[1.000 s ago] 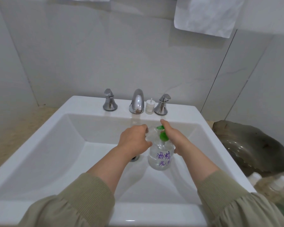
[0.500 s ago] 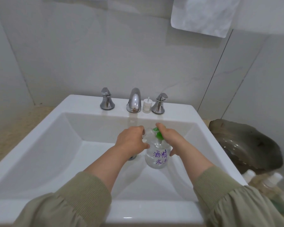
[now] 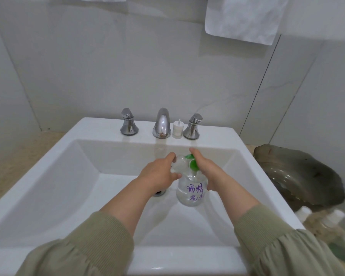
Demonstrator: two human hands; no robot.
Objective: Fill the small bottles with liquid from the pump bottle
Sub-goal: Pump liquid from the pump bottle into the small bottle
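Now left hand grips the small bottle; right hand clasps the pump bottle — inside the sink.

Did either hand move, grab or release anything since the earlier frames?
No clear change. The left hand still holds the small bottle at the green pump; the right hand still grips the pump bottle, which stands in the sink. Only the camera shifted slightly.
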